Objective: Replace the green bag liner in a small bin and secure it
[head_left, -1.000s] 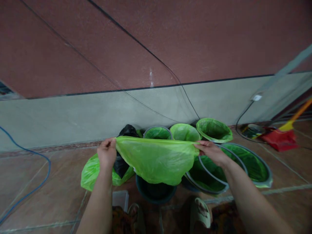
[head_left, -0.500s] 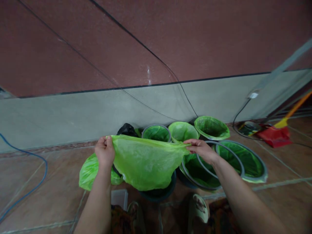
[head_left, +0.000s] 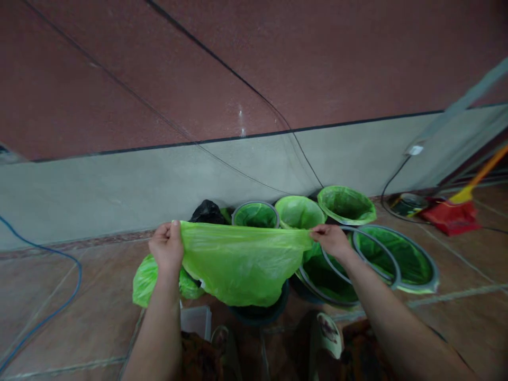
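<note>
Here, green plastic (head_left: pixel 415 259) lines bins (head_left: pixel 434 275) (several) near the held bag (head_left: pixel 244 264).

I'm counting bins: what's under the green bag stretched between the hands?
Below the green bag, a dark bin partly shows. The bag covers the rest, including most of its opening.

Left forearm (head_left: pixel 161 323) climbing steeply, left hand (head_left: pixel 166 248) curled tight, its thumb (head_left: pixel 175 230) upright beside folded fingers (head_left: pixel 160 232)! Across the way, right forearm (head_left: pixel 391 309) slanting inward, right hand (head_left: pixel 332 241) pinched at the fingertips (head_left: pixel 315 233), pointing toward its partner. 2 hands, well apart, almost level, both sleeveless up to the frame's edge!
</note>
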The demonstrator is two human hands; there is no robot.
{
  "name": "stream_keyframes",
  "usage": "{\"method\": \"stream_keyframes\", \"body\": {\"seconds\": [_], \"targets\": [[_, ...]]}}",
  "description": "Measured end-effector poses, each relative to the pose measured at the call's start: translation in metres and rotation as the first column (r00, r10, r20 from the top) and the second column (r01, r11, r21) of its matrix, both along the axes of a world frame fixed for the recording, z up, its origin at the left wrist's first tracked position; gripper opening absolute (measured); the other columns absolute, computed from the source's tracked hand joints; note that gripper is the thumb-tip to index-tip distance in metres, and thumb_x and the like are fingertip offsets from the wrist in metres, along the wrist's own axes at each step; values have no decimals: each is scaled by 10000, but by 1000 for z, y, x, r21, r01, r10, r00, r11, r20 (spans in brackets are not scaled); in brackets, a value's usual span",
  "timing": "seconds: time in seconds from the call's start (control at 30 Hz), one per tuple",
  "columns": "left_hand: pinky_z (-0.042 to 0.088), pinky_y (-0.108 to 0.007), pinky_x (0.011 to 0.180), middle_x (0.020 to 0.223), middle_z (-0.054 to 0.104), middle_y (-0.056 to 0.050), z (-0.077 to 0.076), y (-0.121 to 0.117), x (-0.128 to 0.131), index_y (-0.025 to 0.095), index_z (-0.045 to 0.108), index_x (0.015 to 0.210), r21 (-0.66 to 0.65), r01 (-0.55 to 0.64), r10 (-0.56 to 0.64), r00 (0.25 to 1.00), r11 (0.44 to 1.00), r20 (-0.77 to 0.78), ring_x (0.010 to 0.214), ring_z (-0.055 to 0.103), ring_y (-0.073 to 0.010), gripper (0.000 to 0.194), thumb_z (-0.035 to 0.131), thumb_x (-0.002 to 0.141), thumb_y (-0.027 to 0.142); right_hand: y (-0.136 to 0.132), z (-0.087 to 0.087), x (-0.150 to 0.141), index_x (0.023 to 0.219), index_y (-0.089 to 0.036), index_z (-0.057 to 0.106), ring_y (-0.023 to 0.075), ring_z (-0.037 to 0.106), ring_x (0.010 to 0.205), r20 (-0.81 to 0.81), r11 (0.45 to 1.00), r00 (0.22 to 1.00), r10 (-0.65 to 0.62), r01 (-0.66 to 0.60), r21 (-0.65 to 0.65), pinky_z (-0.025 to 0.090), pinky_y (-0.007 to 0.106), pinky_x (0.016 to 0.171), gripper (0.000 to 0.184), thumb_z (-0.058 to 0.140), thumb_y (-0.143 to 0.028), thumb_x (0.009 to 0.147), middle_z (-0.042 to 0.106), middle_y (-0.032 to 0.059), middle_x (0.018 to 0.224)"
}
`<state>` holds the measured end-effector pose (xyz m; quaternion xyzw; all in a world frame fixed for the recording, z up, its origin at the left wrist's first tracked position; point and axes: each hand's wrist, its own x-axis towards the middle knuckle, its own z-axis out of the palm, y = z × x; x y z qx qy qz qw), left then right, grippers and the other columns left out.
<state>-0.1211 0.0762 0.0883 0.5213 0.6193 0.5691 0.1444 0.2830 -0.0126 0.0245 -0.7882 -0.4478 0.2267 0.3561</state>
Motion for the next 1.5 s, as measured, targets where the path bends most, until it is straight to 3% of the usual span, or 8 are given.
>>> {"method": "stream_keyframes", "body": {"seconds": [0.1, 0.17, 0.3, 0.5, 0.73, 0.87, 1.17, 1.5], "targets": [[340, -192, 498, 524, 476, 43, 0, -4, 15, 139, 611, 677, 9, 105, -105, 994, 994, -10, 509, 413, -84, 291, 549, 784, 402, -1, 2, -7, 813, -195, 718, 210, 630, 700, 272, 996, 959, -75, 60, 62, 466, 332, 668, 173, 583, -244, 716, 721, 71, 819], [349, -189, 511, 538, 493, 40, -2, -9, 32, 144, 611, 664, 8, 225, -225, 973, 974, -45, 520, 427, -82, 279, 557, 793, 386, -1, 9, -22, 951, -171, 700, 218, 638, 741, 274, 985, 956, -104, 60, 164, 480, 358, 710, 261, 558, -274, 758, 710, 106, 962], [382, -188, 566, 619, 545, 27, -11, -23, 77, 154, 630, 716, -67, 532, -537, 836, 844, -114, 588, 482, -90, 261, 539, 834, 367, 1, 22, -67, 1012, -189, 671, 195, 637, 799, -13, 920, 983, 181, -164, 357, 500, 330, 714, 318, 548, -403, 811, 700, 84, 986], [411, -211, 665, 701, 575, 6, -26, -45, 131, 171, 612, 861, -203, 737, -764, 613, 645, -201, 676, 541, -115, 268, 404, 919, 330, 9, 18, -118, 988, -196, 684, 157, 618, 730, -321, 841, 816, 481, -327, 431, 479, 281, 672, 316, 618, -423, 778, 702, 23, 832], [420, -238, 684, 829, 626, -15, -35, -53, 152, 192, 504, 1110, -310, 731, -794, 558, 608, -243, 725, 594, -140, 242, 401, 911, 284, 12, 16, -112, 798, -186, 721, 138, 540, 588, -336, 873, 886, 320, -138, 468, 426, 268, 584, 214, 644, -377, 742, 664, 5, 674], [395, -246, 643, 700, 597, -1, -39, -52, 152, 195, 546, 1003, -447, 616, -761, 509, 648, -402, 664, 587, -158, 183, 439, 876, 272, 13, 22, -95, 695, -187, 704, 131, 516, 571, -338, 852, 910, 242, -33, 522, 407, 260, 561, 200, 659, -379, 728, 640, -5, 626], [395, -244, 699, 791, 673, -38, -37, -38, 128, 214, 631, 915, -552, 371, -665, 417, 747, -620, 777, 626, -171, 254, 381, 894, 248, 8, 44, -37, 721, -190, 713, 115, 561, 596, -547, 693, 834, 70, 354, 628, 461, 268, 622, 165, 761, -315, 625, 669, -22, 672], [417, -244, 733, 862, 708, -49, -36, -23, 84, 237, 677, 973, -560, 290, -630, 392, 776, -670, 839, 646, -181, 300, 392, 879, 236, -4, 44, 7, 707, -157, 681, 104, 550, 565, -599, 584, 798, -67, 518, 625, 452, 254, 554, 220, 779, -319, 596, 643, -20, 661]]}}
